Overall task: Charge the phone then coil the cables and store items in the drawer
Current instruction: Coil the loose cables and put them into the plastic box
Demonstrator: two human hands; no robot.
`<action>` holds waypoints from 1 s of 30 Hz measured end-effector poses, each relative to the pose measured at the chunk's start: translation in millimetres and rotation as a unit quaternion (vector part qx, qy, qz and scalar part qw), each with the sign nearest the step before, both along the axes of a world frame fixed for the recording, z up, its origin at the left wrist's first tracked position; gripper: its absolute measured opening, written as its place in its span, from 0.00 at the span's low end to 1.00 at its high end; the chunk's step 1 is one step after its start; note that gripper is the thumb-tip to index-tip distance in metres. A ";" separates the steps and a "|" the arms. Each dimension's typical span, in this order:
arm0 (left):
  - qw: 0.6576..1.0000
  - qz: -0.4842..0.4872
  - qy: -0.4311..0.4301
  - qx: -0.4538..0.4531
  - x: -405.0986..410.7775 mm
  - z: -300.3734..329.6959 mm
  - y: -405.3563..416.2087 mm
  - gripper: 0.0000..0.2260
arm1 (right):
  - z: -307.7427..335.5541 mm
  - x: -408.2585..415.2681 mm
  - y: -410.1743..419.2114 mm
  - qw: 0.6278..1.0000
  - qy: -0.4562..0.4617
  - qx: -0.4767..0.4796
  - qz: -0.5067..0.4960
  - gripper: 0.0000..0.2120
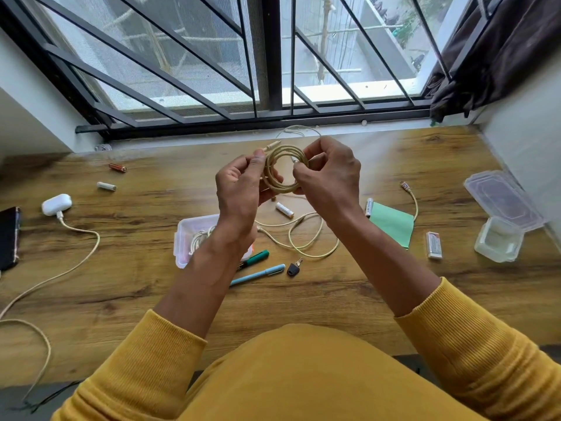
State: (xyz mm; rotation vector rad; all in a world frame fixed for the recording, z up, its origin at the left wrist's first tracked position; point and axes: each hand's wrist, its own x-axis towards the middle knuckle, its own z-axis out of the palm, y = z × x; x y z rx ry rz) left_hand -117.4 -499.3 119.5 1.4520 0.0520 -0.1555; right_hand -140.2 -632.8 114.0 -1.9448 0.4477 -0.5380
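Observation:
Above the wooden desk I hold a cream braided cable wound into a coil. My left hand grips the coil's left side, with one plug end sticking out above its thumb. My right hand pinches the coil's right side. A second cream cable lies loose on the desk below my hands. The dark phone lies at the far left edge. A white earbuds case has a long cream cable plugged into it.
A clear plastic box holding a white cable sits under my left wrist. Pens, several batteries, a small plug adapter, green paper and clear containers are scattered about. A barred window stands behind.

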 end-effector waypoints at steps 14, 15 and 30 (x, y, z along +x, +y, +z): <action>0.985 0.089 0.113 -0.096 6.7 -6.1 -4.6 0.12 | 2.8 -1.9 0.7 0.995 -0.060 -0.072 0.018 0.06; 0.984 0.087 0.117 -0.103 6.7 -6.2 -4.3 0.11 | 3.4 -2.1 0.7 0.995 -0.061 -0.078 0.018 0.06; 0.998 0.005 -0.057 0.024 -2.2 -6.5 -1.2 0.10 | -2.7 6.4 -8.8 0.997 -0.044 -0.065 -0.011 0.05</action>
